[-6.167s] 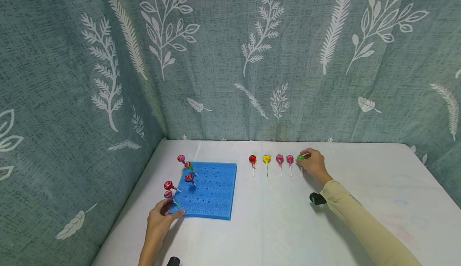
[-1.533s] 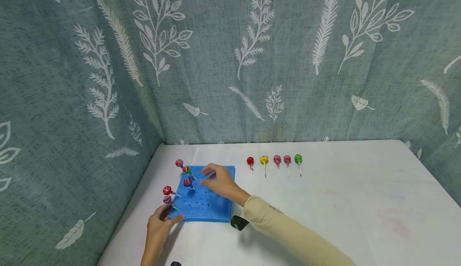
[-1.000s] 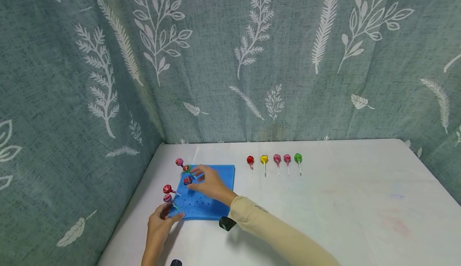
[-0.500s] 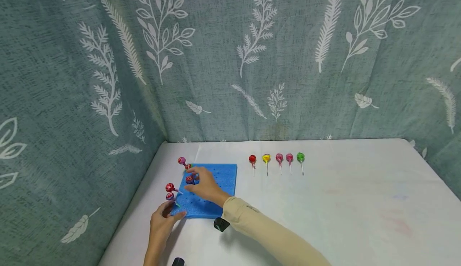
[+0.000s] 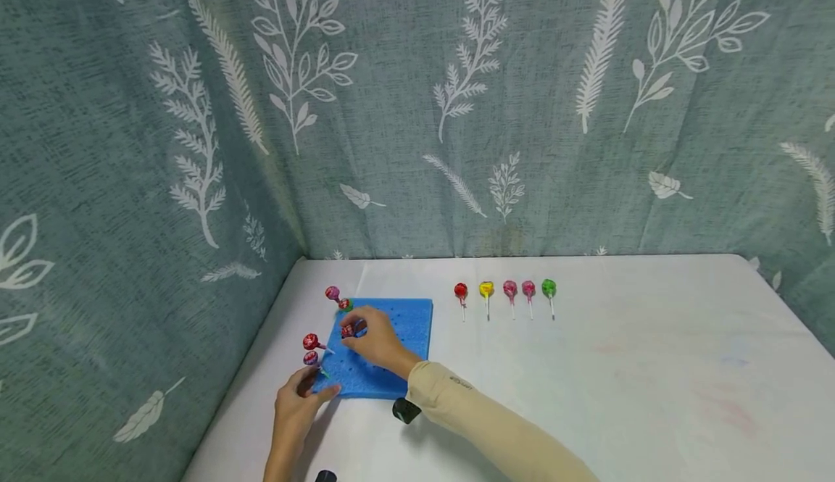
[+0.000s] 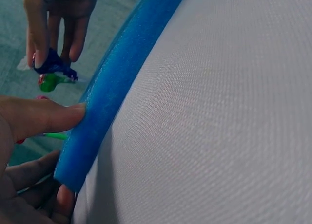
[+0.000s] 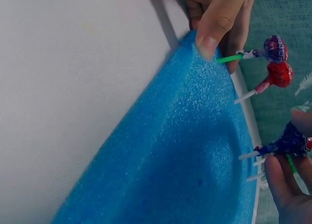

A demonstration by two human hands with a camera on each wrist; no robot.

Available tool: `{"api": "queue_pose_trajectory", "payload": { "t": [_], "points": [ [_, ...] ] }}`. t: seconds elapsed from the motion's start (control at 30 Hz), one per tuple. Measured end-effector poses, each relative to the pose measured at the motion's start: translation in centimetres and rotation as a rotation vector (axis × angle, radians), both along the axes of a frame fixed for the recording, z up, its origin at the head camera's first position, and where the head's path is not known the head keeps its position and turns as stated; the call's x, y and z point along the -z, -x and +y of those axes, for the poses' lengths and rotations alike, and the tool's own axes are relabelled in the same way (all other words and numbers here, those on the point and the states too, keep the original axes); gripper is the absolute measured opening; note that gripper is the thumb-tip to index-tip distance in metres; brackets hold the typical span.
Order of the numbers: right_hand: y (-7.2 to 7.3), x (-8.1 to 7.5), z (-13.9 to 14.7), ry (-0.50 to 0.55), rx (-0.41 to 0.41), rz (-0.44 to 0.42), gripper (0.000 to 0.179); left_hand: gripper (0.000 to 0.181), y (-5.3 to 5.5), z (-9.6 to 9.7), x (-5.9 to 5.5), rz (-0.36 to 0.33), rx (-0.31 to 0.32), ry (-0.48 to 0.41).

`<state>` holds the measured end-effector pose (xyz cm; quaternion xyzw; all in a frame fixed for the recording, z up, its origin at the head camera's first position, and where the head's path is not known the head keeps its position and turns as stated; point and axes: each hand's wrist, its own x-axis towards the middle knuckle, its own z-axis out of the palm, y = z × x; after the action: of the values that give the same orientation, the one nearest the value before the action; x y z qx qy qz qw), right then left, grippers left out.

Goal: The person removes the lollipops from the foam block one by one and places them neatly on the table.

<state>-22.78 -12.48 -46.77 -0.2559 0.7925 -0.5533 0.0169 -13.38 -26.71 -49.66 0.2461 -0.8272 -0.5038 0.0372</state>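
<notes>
My left hand [image 5: 293,409] grips the near left corner of a blue foam block [image 5: 401,322], thumb on top and fingers beneath. My right hand [image 5: 380,343] pinches the wrapped head of a blue and red lollipop [image 7: 291,140], whose white stick stands in the foam. Toward the foam's left side stick out a red lollipop [image 5: 310,341] and a purple and red one [image 5: 310,358], both leaning outward. Behind the right hand are a pink and purple lollipop [image 5: 333,293] and a red and green one [image 5: 345,304].
On the white table [image 5: 639,395], to the foam's right, a row of lollipops lies flat: red [image 5: 460,290], yellow [image 5: 486,288], two pink ones [image 5: 510,288] and green [image 5: 549,288]. Small holes dot the foam. A patterned curtain [image 5: 404,105] stands behind and at left.
My right hand has left the green lollipop in the row, crossed leftward over the foam and closed its fingers on the blue and red lollipop. The left hand stays at the corner.
</notes>
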Motion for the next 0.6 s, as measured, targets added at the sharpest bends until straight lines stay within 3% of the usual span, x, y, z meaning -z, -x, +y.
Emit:
{"api": "queue_pose_trajectory", "payload": {
  "t": [0.37,0.6],
  "points": [
    [-0.08,0.04,0.44,0.101,0.043,-0.042,0.021,0.072,-0.19,-0.02,0.11,0.002,-0.004,0.004],
    [0.0,-0.13,0.58,0.11,0.064,-0.017,0.017,0.071,-0.06,-0.03,0.39,0.001,-0.012,0.017]
  ]
}}
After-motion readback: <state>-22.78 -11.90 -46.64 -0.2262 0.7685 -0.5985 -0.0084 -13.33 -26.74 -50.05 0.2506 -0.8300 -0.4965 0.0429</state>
